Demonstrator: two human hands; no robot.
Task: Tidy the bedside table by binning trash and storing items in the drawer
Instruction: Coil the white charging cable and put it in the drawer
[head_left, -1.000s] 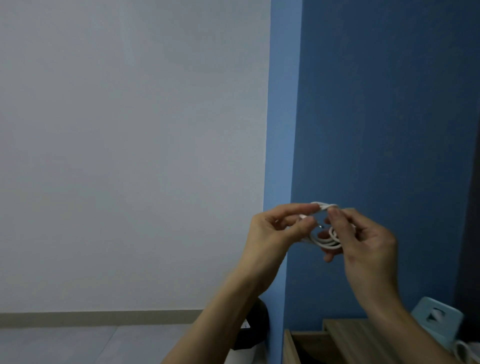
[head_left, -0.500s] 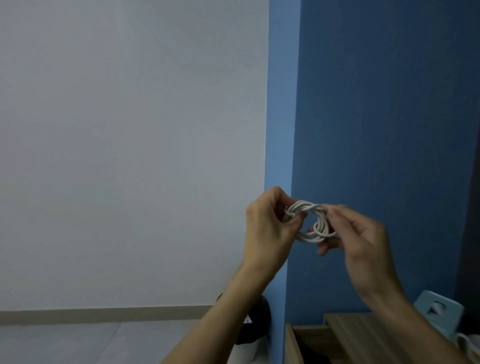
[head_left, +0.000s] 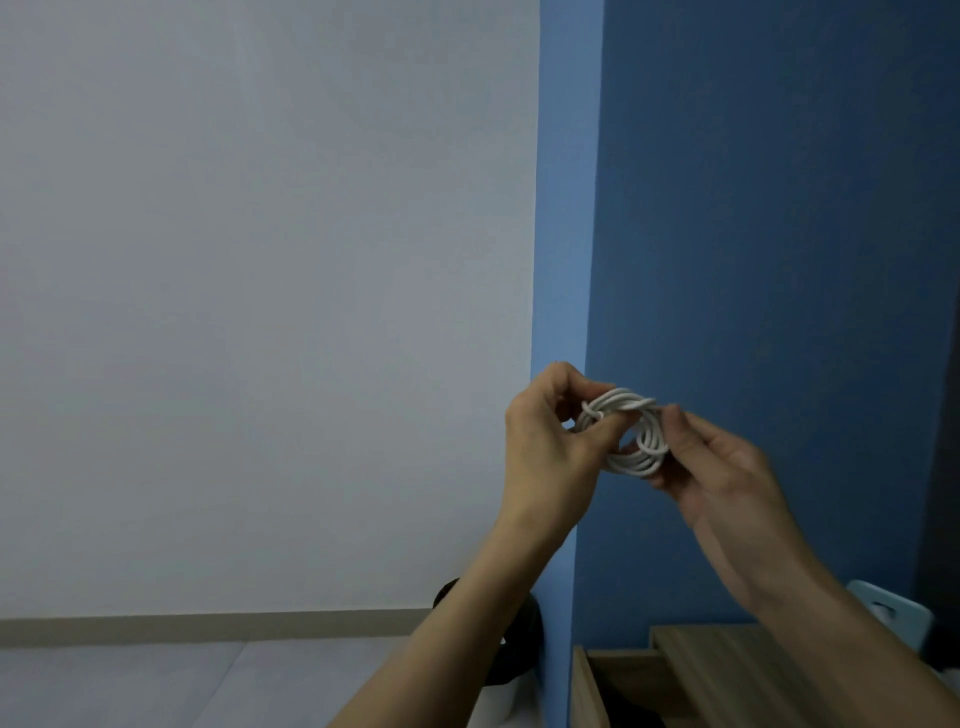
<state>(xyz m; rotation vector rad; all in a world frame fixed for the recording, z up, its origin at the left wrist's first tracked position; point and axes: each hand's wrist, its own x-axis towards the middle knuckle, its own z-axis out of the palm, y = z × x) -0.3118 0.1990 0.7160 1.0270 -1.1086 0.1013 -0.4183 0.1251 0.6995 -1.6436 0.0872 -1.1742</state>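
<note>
White cable, wound into a small coil (head_left: 631, 439), sits between the two hands, raised in front of the blue wall corner. Below the left forearm, a dark bin with a pale base (head_left: 511, 670) stands on the floor, mostly hidden by the arm. The left hand (head_left: 545, 449) pinches the coil's left side, thumb and fingers closed on a turn of cable near the top, probably to tuck the loose end so the bundle holds its shape. The right hand (head_left: 727, 478) cups the coil's right side, fingertips pressed on the loops to stop them springing apart. Under both hands the wooden drawer (head_left: 589, 691) stands pulled out from the bench (head_left: 727, 660), ready to take the tidy bundle. Beyond the right wrist, a pale blue object (head_left: 891, 613) rests on the bench; what it is I cannot tell.
</note>
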